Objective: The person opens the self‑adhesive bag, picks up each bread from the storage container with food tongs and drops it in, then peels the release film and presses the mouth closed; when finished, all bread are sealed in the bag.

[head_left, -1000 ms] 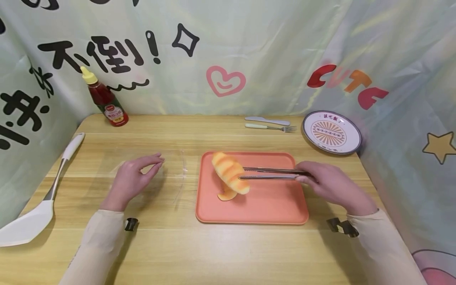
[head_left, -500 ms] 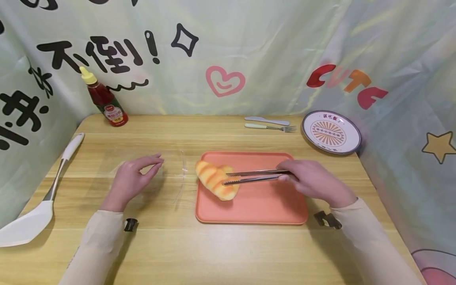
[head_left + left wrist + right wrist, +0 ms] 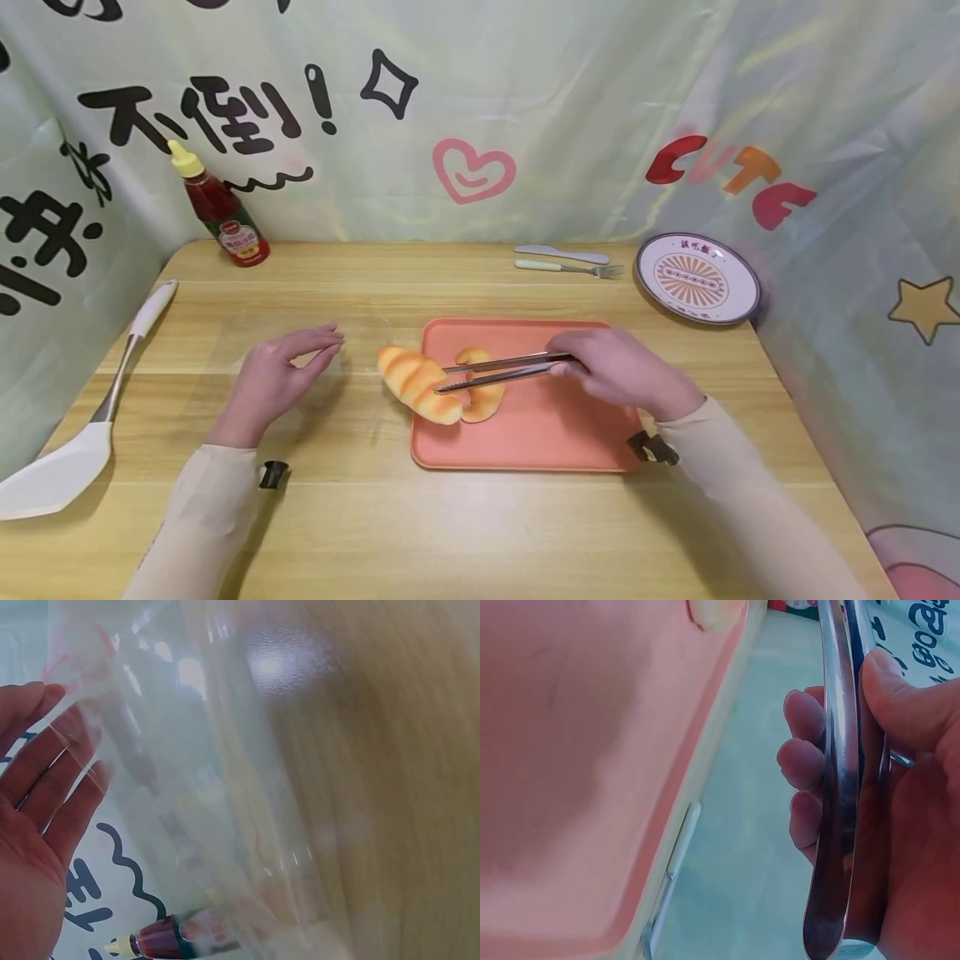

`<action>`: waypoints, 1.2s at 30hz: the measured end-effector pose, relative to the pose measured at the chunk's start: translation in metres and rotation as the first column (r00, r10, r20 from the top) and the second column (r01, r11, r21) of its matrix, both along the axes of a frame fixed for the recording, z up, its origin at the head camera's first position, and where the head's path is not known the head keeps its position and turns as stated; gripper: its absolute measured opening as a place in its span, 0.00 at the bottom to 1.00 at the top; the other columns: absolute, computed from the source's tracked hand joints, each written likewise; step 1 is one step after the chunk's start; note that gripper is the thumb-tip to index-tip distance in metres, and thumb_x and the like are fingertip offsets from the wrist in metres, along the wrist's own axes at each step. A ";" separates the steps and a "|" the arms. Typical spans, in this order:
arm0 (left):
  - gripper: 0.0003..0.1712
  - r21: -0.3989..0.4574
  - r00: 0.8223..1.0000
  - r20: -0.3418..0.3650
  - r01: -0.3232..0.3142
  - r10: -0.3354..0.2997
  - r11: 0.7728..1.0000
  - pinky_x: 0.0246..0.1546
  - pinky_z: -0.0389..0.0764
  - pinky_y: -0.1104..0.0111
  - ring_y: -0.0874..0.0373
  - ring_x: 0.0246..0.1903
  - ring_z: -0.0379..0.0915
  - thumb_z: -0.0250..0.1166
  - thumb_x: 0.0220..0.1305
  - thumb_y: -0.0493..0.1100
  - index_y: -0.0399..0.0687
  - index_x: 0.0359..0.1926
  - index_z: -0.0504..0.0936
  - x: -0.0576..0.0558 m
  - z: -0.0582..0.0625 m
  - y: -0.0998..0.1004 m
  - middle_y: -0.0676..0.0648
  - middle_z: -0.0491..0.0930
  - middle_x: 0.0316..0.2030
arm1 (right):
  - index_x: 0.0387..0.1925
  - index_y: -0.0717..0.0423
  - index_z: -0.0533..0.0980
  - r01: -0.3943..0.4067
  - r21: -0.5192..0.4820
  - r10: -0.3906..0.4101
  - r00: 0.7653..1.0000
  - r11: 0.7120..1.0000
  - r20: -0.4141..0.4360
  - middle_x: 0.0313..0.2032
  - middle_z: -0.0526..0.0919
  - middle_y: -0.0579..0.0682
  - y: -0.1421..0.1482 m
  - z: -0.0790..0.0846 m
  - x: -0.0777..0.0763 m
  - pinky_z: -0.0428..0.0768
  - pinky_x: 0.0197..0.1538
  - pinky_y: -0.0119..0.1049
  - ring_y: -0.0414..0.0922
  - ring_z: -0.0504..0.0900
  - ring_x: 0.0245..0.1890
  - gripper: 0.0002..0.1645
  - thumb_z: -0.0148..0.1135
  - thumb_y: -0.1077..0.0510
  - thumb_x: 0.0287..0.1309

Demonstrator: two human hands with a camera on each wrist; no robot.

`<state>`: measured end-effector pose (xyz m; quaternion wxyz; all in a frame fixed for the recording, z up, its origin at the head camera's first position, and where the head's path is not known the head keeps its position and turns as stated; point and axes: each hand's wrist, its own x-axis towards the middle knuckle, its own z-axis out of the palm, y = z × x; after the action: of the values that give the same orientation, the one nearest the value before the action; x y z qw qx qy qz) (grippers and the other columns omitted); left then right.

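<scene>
My left hand [image 3: 281,371] holds the edge of a clear plastic bag [image 3: 202,720], thumb and fingers close together. The bag's outline is faint in the head view. In my right hand [image 3: 615,367] is a pair of metal tongs [image 3: 498,377], gripped around its arms in the right wrist view. The tong tips clasp a striped golden bread roll [image 3: 412,379], raised over the left edge of the pink tray [image 3: 570,433], its left end by the bag's mouth. A second curved bread piece [image 3: 487,404] lies on the tray, partly hidden behind tongs and roll.
A red sauce bottle [image 3: 228,221] stands at the back left, and a white spatula [image 3: 67,475] lies along the left side. At the back are a table knife [image 3: 562,254] and a fork [image 3: 558,267]. A patterned plate [image 3: 697,312] leans at the back right.
My right hand has moved left with the tongs, carrying the bread roll from above the tray to past its left edge. The second bread piece is more exposed. The left hand stays put.
</scene>
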<state>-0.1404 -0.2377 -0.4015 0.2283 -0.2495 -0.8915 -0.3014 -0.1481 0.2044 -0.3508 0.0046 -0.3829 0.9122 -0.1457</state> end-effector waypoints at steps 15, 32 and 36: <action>0.10 0.063 0.999 0.049 0.012 -0.015 0.998 0.53 0.66 0.84 0.47 0.46 0.82 0.72 0.56 0.31 0.42 0.41 0.89 0.004 0.001 0.000 0.43 0.85 0.46 | 0.29 0.41 0.74 0.014 0.035 -0.014 1.000 0.999 -0.008 0.22 0.68 0.36 -0.030 0.000 -0.010 0.65 0.21 0.35 0.38 0.66 0.19 0.09 0.62 0.53 0.66; 0.12 0.192 0.992 0.094 0.066 -0.085 0.979 0.55 0.70 0.79 0.52 0.49 0.81 0.72 0.55 0.28 0.39 0.42 0.89 0.004 0.003 0.003 0.41 0.85 0.45 | 0.31 0.48 0.76 -0.023 0.081 0.022 1.000 0.996 0.016 0.25 0.71 0.39 -0.053 0.005 -0.019 0.69 0.25 0.35 0.40 0.70 0.23 0.06 0.62 0.55 0.66; 0.12 0.204 0.989 0.119 0.061 -0.086 0.977 0.55 0.70 0.79 0.57 0.50 0.80 0.72 0.56 0.29 0.41 0.42 0.89 0.004 0.005 0.003 0.42 0.85 0.46 | 0.31 0.49 0.75 -0.029 0.084 0.027 0.999 0.996 0.016 0.25 0.72 0.40 -0.055 0.003 -0.022 0.70 0.26 0.35 0.41 0.70 0.23 0.07 0.62 0.55 0.66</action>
<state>-0.1360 -0.2351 -0.3967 0.1835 -0.2385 -0.8596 -0.4129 -0.1702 0.1490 -0.3475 0.0296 -0.3940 0.9120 -0.1102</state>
